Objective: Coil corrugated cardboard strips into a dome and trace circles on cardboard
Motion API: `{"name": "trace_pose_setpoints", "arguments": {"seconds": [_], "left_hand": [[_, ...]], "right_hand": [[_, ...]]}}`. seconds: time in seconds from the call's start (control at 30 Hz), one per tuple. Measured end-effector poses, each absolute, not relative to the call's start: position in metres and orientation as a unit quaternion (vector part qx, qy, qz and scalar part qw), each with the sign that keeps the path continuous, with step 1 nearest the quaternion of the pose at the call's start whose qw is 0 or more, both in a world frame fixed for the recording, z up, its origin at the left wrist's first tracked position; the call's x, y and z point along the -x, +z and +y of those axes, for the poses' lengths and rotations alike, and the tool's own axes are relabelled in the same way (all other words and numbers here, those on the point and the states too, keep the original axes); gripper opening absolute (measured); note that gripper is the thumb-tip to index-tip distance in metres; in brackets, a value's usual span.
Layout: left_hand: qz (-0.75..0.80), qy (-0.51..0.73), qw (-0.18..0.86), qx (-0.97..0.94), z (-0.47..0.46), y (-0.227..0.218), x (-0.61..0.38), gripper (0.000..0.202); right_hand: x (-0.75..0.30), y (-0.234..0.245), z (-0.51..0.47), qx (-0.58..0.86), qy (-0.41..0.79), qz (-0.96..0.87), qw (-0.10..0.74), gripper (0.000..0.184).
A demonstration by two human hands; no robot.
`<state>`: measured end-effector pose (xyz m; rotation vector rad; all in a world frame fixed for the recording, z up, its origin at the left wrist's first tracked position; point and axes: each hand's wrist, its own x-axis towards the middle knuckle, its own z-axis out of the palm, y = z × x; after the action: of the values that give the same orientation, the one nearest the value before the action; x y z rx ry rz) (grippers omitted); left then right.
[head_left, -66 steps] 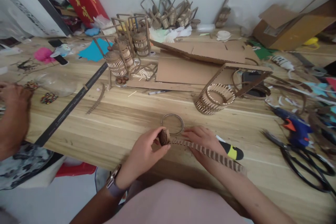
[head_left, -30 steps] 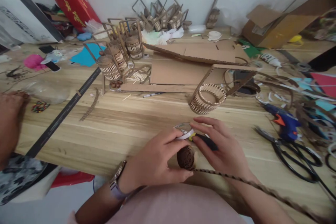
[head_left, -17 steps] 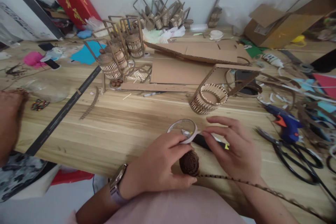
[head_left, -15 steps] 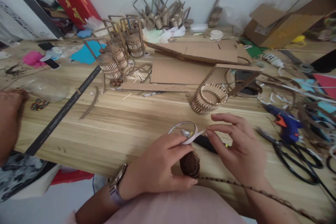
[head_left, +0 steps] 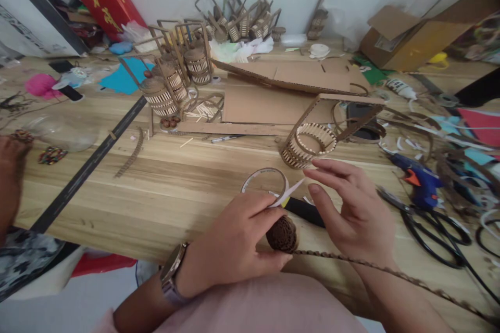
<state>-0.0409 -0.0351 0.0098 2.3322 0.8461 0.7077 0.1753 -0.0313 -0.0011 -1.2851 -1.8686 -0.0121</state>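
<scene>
My left hand (head_left: 230, 239), with a watch on its wrist, is closed at the table's front edge. A roll of double-sided tape (head_left: 262, 171) is pinched at its fingers, its pale loose strip (head_left: 291, 192) sticking up to the right. Between those fingers and the thumb sits a tight brown coil of corrugated cardboard strip (head_left: 282, 234). The coil's free tail (head_left: 351, 259) runs right, passing over my right forearm. My right hand (head_left: 351, 208) has its thumb and fingers apart, fingertips close by the tape strip's end; whether they touch it I cannot tell.
A small slatted basket (head_left: 310, 145) with a tall handle stands ahead. Black scissors (head_left: 429, 234) and a blue glue gun (head_left: 417, 179) lie right, a black-handled tool (head_left: 304, 210) between my hands. Cardboard sheets (head_left: 265, 106) and lidded baskets (head_left: 160, 96) lie behind. Another person's hand (head_left: 11, 177) is far left.
My right thumb and forefinger have parted from their pinch at the tape's end. The tape strip now points more upward, and the view has shifted slightly.
</scene>
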Motion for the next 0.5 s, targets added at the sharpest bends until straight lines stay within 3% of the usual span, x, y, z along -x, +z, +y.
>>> {"name": "trace_pose_setpoints", "arguments": {"seconds": [0.17,0.5], "left_hand": [[0.316,0.255,0.28,-0.87,-0.036,0.011,0.042,0.035],[0.305,0.258,0.262,-0.878,-0.037,0.011,0.042,0.032]], "right_hand": [[-0.175,0.008,-0.029,0.521,-0.03,-0.751,0.405,0.035],[-0.178,0.016,-0.026,0.394,-0.155,-0.857,0.294,0.01]]}}
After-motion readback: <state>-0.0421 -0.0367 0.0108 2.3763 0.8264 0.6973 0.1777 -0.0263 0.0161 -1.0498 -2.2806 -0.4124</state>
